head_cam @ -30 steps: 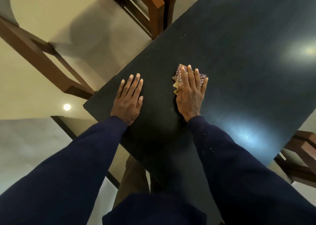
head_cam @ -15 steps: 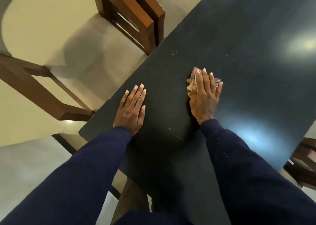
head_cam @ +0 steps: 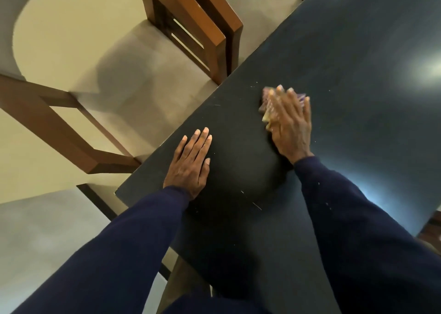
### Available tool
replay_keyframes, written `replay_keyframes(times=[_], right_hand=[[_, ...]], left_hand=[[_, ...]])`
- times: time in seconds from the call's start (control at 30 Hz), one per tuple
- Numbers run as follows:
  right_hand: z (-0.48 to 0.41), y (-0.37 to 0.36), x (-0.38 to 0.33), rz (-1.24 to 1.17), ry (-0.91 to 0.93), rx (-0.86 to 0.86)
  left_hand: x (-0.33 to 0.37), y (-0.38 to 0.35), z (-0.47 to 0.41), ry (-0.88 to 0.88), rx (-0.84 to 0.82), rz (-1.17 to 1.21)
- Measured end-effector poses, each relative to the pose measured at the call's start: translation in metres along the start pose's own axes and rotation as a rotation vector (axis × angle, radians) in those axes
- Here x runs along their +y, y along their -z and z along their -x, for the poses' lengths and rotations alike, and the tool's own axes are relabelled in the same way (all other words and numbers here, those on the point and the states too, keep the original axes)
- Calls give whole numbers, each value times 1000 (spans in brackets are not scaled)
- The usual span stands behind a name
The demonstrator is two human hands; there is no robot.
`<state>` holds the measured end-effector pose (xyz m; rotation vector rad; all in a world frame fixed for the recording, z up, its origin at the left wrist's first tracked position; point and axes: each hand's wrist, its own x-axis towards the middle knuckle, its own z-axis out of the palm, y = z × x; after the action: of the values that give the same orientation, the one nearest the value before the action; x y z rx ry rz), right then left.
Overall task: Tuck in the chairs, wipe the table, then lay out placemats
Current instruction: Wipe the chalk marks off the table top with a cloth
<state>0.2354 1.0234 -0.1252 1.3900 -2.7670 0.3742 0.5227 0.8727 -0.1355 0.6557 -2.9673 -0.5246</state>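
Note:
A dark, glossy table (head_cam: 346,51) fills the right half of the view. My right hand (head_cam: 290,125) lies flat with straight fingers on a small folded purple and yellow cloth (head_cam: 267,108), pressing it against the tabletop; the hand is blurred. Only the cloth's left edge shows from under the fingers. My left hand (head_cam: 191,163) rests flat and open on the table near its left corner, holding nothing. Small pale specks dot the surface around both hands.
A brown wooden chair (head_cam: 202,27) stands pushed against the table's left edge at the top. Another wooden chair frame (head_cam: 59,127) stands on the pale floor to the left. Part of a third chair (head_cam: 432,228) shows at the right edge.
My right hand has slid the cloth farther away across the table. The left hand stays planted at the same spot near the corner. My view has shifted left.

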Motion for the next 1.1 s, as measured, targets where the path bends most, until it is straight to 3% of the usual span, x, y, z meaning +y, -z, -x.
replay_keyframes(times=[0.07,0.13,0.37,0.57,0.63,0.8,0.87,0.97,1.1], right_hand=[[-31,-7,-13,22,-215,7],[-50,-16,-31,15,-250,-4],[13,-17,-89,-27,160,-76],[130,7,-68,-43,250,-148],[154,15,-46,-21,198,-118],[150,24,-25,45,-419,22],[142,22,-38,56,-539,61],[142,14,-72,69,-525,95],[182,1,-121,85,-336,50]], left_hand=[[0,1,1,3,-2,-4],[0,2,0,6,-6,0],[-3,5,0,-7,15,-15],[1,4,3,-119,-5,-65],[0,3,3,-149,-31,-72],[3,6,7,-201,-122,-79],[3,5,6,-240,-126,-88],[0,6,5,-283,-125,-96],[1,6,7,-371,-152,-92]])
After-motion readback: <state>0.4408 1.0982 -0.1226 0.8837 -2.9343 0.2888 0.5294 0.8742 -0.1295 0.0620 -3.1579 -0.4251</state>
